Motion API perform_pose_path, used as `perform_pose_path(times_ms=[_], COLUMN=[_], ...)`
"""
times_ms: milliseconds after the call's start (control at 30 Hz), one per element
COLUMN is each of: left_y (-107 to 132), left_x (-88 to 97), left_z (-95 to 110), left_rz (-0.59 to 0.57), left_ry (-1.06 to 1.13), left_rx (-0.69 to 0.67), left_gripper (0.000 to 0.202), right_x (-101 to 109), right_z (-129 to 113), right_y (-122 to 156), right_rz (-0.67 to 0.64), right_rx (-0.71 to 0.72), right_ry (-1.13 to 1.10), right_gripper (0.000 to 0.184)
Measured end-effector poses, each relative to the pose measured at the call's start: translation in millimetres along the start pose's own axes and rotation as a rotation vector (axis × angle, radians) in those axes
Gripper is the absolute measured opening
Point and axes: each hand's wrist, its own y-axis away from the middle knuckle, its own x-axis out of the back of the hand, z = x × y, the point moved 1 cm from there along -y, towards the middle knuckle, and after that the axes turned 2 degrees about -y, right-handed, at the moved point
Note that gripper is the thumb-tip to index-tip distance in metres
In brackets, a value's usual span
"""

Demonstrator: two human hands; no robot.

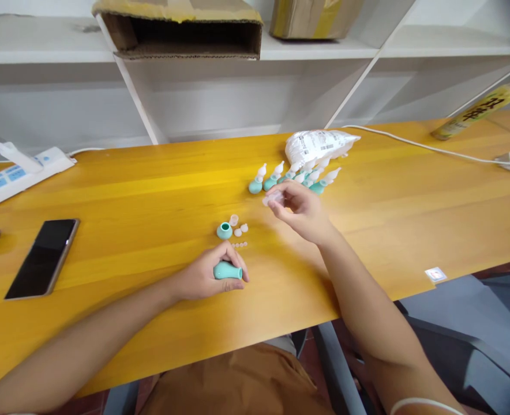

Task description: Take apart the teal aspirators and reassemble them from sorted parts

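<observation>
My left hand [207,272] is closed around a teal rubber bulb [226,270] lying on its side, its open neck facing right. Raised over the table, my right hand [300,208] pinches a small translucent plastic piece [274,199] between thumb and fingers. Beyond the left hand stands another teal bulb [224,231] with its opening up. Close to it are a clear cap-like piece [233,219], two whitish round pieces [240,230] and a row of several tiny discs [240,245]. Behind my right hand, several teal bulbs with white pointed tips [257,179] stand grouped.
A white plastic bag [318,145] lies behind the bulbs. At left are a phone [42,258] and a power strip [21,177]; a yellow-labelled bottle or roll [480,110] lies far right. A white cable [415,141] crosses the table's back. Cardboard boxes [181,12] sit on the shelf.
</observation>
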Motion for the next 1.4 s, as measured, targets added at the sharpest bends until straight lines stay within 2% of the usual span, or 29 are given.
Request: perform_pose_path(times_ms=[100, 200, 400, 567, 800, 933, 1000, 1100, 1200, 1400], left_y=[0, -1, -1, -1, -2, -2, -2, -2, -2, -3], left_x=[0.3, 0.5, 0.0, -0.3, -0.7, -0.9, -0.8, -0.5, -0.7, -0.9], left_z=[0, 1, 1, 4, 8, 11, 12, 13, 13, 12], left_rz=[0.002, -0.014, -0.039, -0.053, -0.061, -0.073, -0.080, -0.086, -0.093, -0.095], left_ry=[-0.031, -0.054, -0.111, -0.151, -0.216, -0.252, -0.270, -0.298, -0.328, -0.344], left_rx=[0.005, -0.001, 0.022, 0.030, 0.015, 0.014, 0.011, 0.009, 0.004, 0.012], left_gripper=[0.037, 0.036, 0.034, 0.031, 0.028, 0.026, 0.025, 0.024, 0.022, 0.022], right_x=[-5, -12, -15, -17, -10, -11, -19, -35, -48, -53], right_z=[13, 25, 43, 47, 39, 19, 10, 6, 8, 11], right_y=[-1, 1, 2, 0, 3, 3, 3, 2, 0, -6], right_rz=[-0.149, -0.243, -0.302, -0.322, -0.320, -0.105, -0.056, -0.119, -0.164, -0.266], right_rx=[0.011, 0.019, 0.034, 0.051, 0.060, 0.194, 0.267, 0.288, 0.289, 0.325], right_ry=[0.185, 0.279, 0.353, 0.325, 0.323, 0.350, 0.372, 0.395, 0.404, 0.388], right_gripper=[0.003, 0.012, 0.025, 0.027, 0.044, 0.034, 0.025, 0.015, 0.017, 0.015])
